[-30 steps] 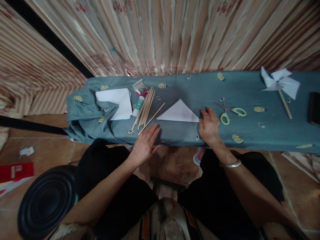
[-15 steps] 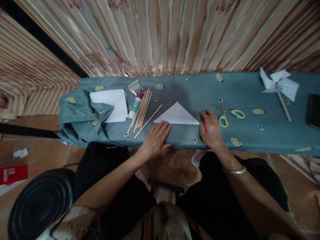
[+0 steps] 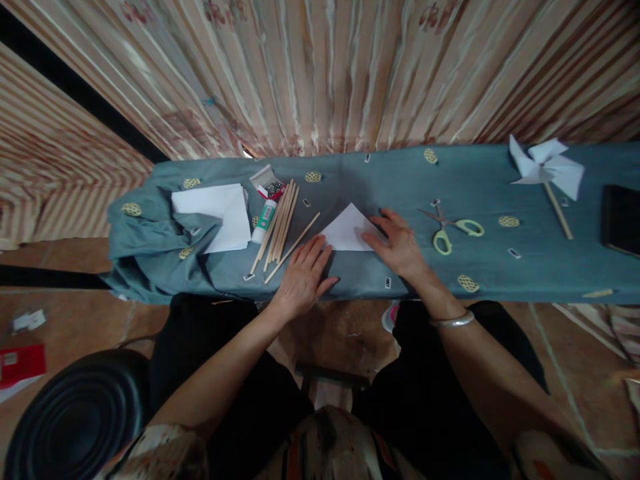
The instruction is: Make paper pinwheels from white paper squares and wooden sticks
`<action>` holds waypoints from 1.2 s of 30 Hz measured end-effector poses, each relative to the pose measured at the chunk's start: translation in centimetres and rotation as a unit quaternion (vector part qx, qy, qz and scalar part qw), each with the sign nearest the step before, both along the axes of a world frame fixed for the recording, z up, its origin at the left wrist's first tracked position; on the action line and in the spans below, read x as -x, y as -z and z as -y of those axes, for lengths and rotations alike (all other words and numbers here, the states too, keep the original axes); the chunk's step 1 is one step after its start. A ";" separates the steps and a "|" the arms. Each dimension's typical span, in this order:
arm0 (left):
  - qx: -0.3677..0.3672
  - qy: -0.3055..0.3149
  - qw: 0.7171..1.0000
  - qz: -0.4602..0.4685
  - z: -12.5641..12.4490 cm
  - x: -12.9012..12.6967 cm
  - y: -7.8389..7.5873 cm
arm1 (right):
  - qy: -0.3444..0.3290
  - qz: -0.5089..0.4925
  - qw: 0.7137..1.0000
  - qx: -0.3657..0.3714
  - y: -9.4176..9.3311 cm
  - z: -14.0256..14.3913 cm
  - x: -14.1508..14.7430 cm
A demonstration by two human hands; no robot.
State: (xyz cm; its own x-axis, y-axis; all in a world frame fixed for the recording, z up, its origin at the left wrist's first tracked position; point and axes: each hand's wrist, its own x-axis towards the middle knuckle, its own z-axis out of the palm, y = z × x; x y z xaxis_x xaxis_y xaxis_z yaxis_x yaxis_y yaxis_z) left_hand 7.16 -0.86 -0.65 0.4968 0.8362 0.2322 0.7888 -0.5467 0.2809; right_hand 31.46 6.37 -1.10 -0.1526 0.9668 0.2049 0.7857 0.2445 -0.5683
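Observation:
A sheet of white paper [image 3: 349, 230], folded into a triangle with its point away from me, lies on the cloth-covered table. My left hand [image 3: 303, 272] rests flat over its left corner, fingers stretched out. On the right corner lies my right hand [image 3: 397, 245], thumb and fingers apart over the paper. Just left of my left hand are thin wooden sticks [image 3: 281, 223], with one stick [image 3: 293, 248] apart from the bundle. Open scissors [image 3: 449, 230] with light green handles lie to the right of my right hand.
A glue stick [image 3: 264, 221] and an open small box of metal pins [image 3: 270, 185] lie by the sticks. White paper sheets [image 3: 230, 220] are at the left. A paper pinwheel [image 3: 547, 163] and a dark flat object [image 3: 620, 220] lie at the right. A striped curtain [image 3: 320, 80] hangs behind.
My right hand has moved left from beside the paper's right corner onto it. My left hand has shifted slightly over the left corner. The view has shifted a little.

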 end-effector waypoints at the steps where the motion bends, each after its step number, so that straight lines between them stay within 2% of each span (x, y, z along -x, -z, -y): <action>1: 0.001 -0.001 1.000 -0.003 0.0 0.0 0.0 | -0.003 -0.006 1.000 0.003 0.0 -0.3 0.1; 11: 0.027 -0.015 0.999 0.016 -0.5 0.4 0.1 | 0.015 -0.100 0.995 0.010 -0.4 -0.7 0.4; 16: 0.023 -0.016 0.999 0.019 -0.8 0.2 -0.1 | 0.004 -0.103 0.994 0.039 -0.6 -0.7 0.5; 21: 0.017 -0.014 0.998 0.050 -1.0 0.1 -0.3 | 0.024 -0.079 0.997 0.012 -0.6 -0.7 0.7; 25: 0.021 -0.019 0.997 0.077 -1.1 -0.1 -0.4 | 0.013 -0.063 0.997 0.050 -1.0 -0.6 1.2; 29: 0.037 -0.031 0.992 0.114 -1.5 0.1 -0.6 | 0.002 -0.099 0.994 0.037 -1.8 -0.5 1.5; 32: 0.059 -0.063 0.977 0.196 -2.3 0.5 -0.9 | -0.023 -0.154 0.988 -0.001 -2.8 -0.1 1.0; 36: 0.109 -0.123 0.922 0.351 -3.7 0.7 -1.2 | -0.033 -0.201 0.978 -0.050 -4.0 0.9 0.1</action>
State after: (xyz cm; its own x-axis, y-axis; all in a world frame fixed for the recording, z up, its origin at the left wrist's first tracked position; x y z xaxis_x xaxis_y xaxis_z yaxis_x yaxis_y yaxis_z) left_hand 6.42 2.87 0.54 0.0764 0.9685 0.2371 0.4628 -0.2451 0.8519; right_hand 31.35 5.49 2.91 -0.1014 0.9295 0.3547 0.4845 0.3575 -0.7984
